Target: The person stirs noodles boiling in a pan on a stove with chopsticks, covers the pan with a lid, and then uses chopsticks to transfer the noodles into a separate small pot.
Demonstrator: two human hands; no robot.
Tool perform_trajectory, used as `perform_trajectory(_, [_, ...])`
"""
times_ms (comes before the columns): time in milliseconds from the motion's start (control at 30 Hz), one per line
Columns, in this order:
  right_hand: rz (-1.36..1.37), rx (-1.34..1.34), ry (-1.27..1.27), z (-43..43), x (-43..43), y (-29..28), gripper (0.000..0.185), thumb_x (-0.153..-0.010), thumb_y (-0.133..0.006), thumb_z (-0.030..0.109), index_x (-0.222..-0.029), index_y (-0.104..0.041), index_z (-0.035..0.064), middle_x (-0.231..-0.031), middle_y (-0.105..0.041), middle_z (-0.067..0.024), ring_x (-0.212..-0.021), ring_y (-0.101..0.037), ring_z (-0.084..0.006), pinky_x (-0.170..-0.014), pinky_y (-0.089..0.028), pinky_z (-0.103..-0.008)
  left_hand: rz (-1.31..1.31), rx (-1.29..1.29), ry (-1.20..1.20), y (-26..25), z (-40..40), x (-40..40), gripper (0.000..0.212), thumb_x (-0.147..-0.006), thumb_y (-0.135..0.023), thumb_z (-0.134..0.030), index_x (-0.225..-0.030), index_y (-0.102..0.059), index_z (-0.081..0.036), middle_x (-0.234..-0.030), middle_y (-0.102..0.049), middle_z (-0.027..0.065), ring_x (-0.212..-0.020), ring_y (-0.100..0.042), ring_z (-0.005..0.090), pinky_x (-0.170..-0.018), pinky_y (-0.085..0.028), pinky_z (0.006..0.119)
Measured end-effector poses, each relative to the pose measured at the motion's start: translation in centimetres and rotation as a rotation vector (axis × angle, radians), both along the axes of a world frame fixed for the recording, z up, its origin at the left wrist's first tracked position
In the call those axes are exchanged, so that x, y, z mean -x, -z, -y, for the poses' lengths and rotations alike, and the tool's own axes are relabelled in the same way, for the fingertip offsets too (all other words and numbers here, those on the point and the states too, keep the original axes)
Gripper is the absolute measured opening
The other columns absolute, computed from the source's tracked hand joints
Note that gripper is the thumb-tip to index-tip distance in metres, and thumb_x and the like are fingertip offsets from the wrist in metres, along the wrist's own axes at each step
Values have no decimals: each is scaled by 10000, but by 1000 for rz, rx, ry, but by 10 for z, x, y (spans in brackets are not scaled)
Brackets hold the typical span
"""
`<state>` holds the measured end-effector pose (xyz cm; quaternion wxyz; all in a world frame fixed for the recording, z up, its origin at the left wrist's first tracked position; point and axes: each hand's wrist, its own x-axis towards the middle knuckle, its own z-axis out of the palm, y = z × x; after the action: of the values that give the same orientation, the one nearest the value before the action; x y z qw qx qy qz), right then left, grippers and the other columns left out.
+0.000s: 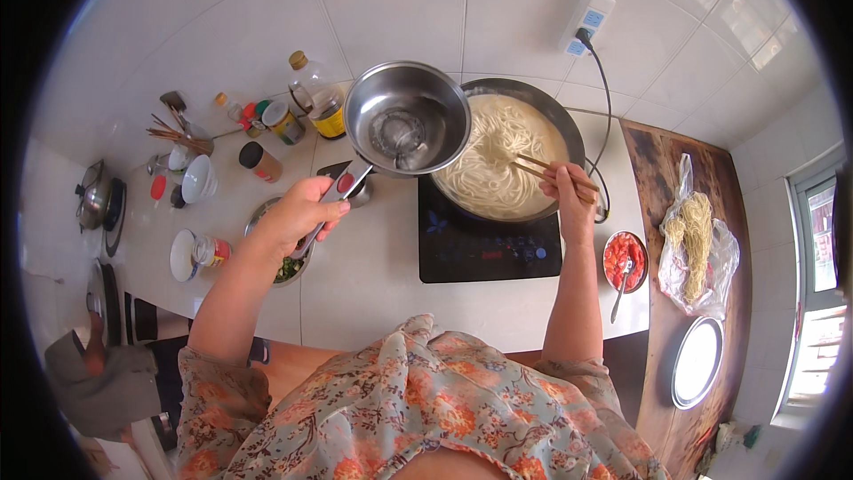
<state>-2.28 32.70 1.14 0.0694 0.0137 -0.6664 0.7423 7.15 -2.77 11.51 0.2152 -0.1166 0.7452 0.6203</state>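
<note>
My left hand [308, 212] grips the handle of a steel saucepan [420, 107], raised over the counter with a little clear liquid at its bottom. The pan's right rim overlaps the left edge of a dark wok [574, 147] in my view. Noodles [490, 170] in cloudy, foamy liquid fill the wok, which stands on a black induction cooker [490, 253] with lit red and blue marks. In my right hand [572, 197] is a pair of wooden chopsticks [543, 175], their tips among the noodles. Below my left hand, a metal bowl of chopped greens [290, 269] is partly hidden.
A bowl of chopped tomatoes [626, 257] with a spoon stands right of the cooker. Dried noodles [697, 240] lie in a plastic bag on the wooden board, above a round plate [697, 363]. Bottles [323, 97], jars and bowls [199, 179] crowd the left. A power cord [608, 100] hangs behind the wok.
</note>
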Motion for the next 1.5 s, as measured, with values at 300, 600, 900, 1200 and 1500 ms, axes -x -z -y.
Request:
perform_trajectory(300, [184,334,53,52,43,20,214,-834,-480,147,-912,-516,-48,-802,-584,-157,-660,-609,-227,-581,-494,-257,15,-62,-69,9,13,-54,128,-761,-569,-117,-770,-463,-47,-577,-465,4,-437,-404,62,-402,-318,196])
perform_trajectory(600, [298,832,205,37,54,37,252,-857,-408,140,-919,-474,-94,-894,-545,-211,-766,-585,-284,-633,-501,-256,31,-152,-103,19,19,-83,124,-771,-560,-121,-772,-462,-45,-572,-462,1,-444,-408,66,-424,-330,202])
perform_trajectory(900, [-54,719,126,13,59,-53,245,-842,-444,121,-903,-475,-114,-839,-556,-228,-750,-580,-288,-612,-491,-243,71,-216,-47,30,18,-87,142,-779,-570,-131,-801,-460,-44,-583,-456,6,-450,-413,74,-423,-353,199])
perform_trajectory(1200, [-247,571,65,-18,78,-131,287,-841,-443,118,-936,-455,-153,-908,-545,-280,-804,-579,-319,-661,-505,-261,99,-262,-11,25,16,-92,126,-783,-559,-111,-798,-460,-35,-581,-456,9,-454,-409,73,-422,-351,199])
perform_trajectory(1500, [-355,591,31,-21,90,-189,270,-858,-374,80,-890,-441,-180,-879,-523,-272,-769,-570,-375,-644,-525,-291,205,-140,50,19,22,-118,88,-781,-547,-90,-785,-479,-34,-574,-461,3,-445,-421,70,-412,-354,200])
